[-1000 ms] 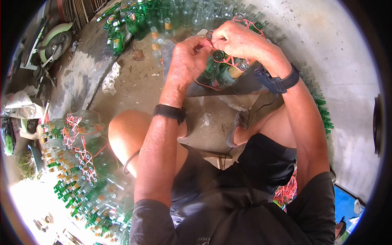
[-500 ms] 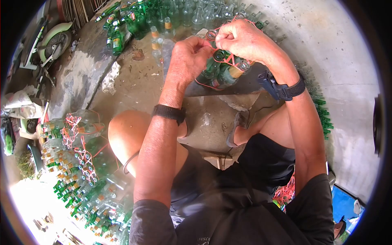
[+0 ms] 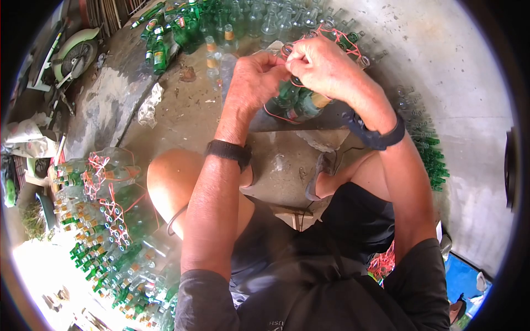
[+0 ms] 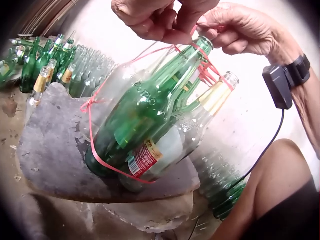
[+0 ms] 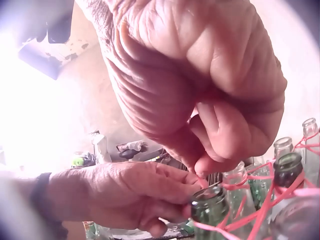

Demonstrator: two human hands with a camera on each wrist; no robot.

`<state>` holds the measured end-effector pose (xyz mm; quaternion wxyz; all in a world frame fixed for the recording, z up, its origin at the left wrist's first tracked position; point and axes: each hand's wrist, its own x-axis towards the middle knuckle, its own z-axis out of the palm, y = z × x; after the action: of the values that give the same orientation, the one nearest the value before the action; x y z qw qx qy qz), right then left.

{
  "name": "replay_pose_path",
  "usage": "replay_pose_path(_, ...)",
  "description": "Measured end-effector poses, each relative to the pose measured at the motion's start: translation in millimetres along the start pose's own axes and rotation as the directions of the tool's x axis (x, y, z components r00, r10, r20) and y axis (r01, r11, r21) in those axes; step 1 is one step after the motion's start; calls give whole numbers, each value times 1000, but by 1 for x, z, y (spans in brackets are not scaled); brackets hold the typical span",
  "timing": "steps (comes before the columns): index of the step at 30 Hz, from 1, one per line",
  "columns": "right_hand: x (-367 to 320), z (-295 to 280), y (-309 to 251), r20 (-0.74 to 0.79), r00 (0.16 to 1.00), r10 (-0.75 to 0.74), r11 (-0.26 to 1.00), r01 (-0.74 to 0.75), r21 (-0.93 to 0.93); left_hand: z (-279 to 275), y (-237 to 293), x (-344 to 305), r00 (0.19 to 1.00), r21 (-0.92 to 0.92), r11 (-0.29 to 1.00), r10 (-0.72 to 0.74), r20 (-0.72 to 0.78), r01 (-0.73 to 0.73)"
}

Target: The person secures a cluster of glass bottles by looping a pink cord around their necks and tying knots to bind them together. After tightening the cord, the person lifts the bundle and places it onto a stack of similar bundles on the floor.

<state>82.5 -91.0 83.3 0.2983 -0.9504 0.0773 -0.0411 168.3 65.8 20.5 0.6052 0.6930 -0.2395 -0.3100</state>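
A bundle of green and clear glass bottles (image 4: pixel 135 110) stands on a grey slab (image 4: pixel 45 145), with pink twine (image 4: pixel 95 152) looped round its lower part and laced between the necks. Above a green bottle's mouth (image 5: pixel 207 195), my left hand (image 3: pixel 256 80) pinches the twine between thumb and fingers. Close against it, my right hand (image 3: pixel 326 63) has its fingers curled, thumb and fingertip pinching the twine (image 5: pixel 201 182) at the same spot. In the head view the right hand covers some of the bottle necks.
Rows of bottles (image 3: pixel 270 25) stand behind the bundle along the pale wall (image 3: pixel 458 99). More bottles (image 3: pixel 105 243) fill the left side, some tied with pink twine. Green bottles (image 3: pixel 433 165) are at the right. A pile of pink twine (image 3: pixel 382 262) lies by my right hip.
My right hand drew slightly away from the left, then came back beside its fingertips, its wrist now lower. The left hand has stayed nearly still, pinching the twine.
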Motion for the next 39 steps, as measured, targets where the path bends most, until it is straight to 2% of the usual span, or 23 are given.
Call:
replay_pose_path(1,-5,6,-2,-58,998,-21,998,17,-68,-1,0,1,1000,-31,999,-17,-3,17)
replay_pose_path(2,-15,18,-7,-228,970,-90,992,67,-107,-1,-1,1,999,-62,997,-37,-5,36)
replay_pose_path(7,-32,32,-10,-355,931,-86,989,36,-144,-2,-1,0,996,-179,981,-85,-14,81)
replay_pose_path(12,-37,40,-12,-385,918,-95,986,35,-161,-7,2,-2,992,-212,970,-126,-24,118)
replay_pose_path(17,-42,42,-15,-413,901,-130,979,50,-199,-11,0,-2,983,-360,916,-180,23,176)
replay_pose_path(20,-43,46,-13,-435,888,-147,980,73,-183,-14,-4,-1,985,-450,876,-159,71,174)
replay_pose_path(26,-41,50,-10,-453,876,-167,969,60,-240,-18,-12,3,981,-512,838,-141,136,191)
replay_pose_path(30,-41,50,-11,-466,870,-163,974,68,-215,-18,-13,2,979,-524,828,-149,141,201)
replay_pose_path(32,-40,50,-11,-465,873,-147,979,61,-194,-17,-13,3,983,-587,789,-137,124,184)
replay_pose_path(36,-40,50,-9,-463,877,-124,986,55,-159,-16,-13,4,981,-589,784,-152,121,195)
replay_pose_path(39,-40,50,-7,-468,876,-117,990,68,-121,-15,-8,2,977,-523,825,-189,103,215)
